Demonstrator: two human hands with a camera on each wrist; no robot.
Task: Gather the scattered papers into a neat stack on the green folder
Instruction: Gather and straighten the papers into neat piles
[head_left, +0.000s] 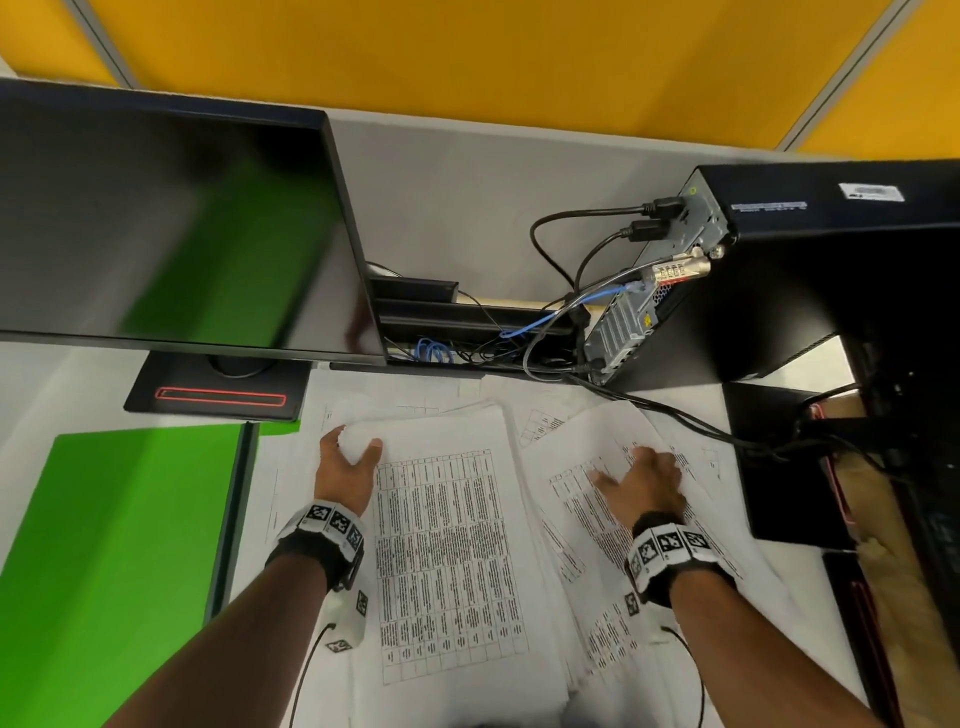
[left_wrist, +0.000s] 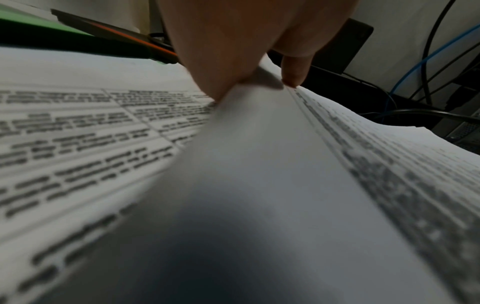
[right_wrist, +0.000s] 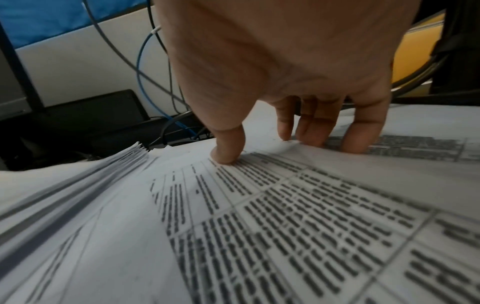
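Far left: green folder (head_left: 124, 525) lies flat on the desk, near side. No sheets on it that I can see; it is just beside the left edge of the paper spread.

Behind it, monitor (head_left: 171, 218) on its black base (head_left: 218, 389), screen dark with a green reflection.

Centre: my left hand (head_left: 345, 465) sits at the far left corner of the papers (head_left: 452, 561). Thumb and fingers pinch a lifted sheet edge; the left wrist view shows the paper bowed up between them.

Papers cover the middle of the desk, overlapping and fanned, several layers deep, printed tables face up. None squared.

Right of centre: my right hand (head_left: 641, 486) rests on the right-hand sheets, fingers spread and pressing down, thumb tip planted on the print.

Far right: black computer case (head_left: 779, 270) with cables (head_left: 675, 410) trailing across the far right corner of the sheets.

Handling, my judgement: light, floppy, slick sheet on sheet; a single-corner grip will buckle or crease. Better to sweep the spread inward with flat palms, then take the bundle by both long edges. Watch the cable over the far sheets; it could drag or tear one.
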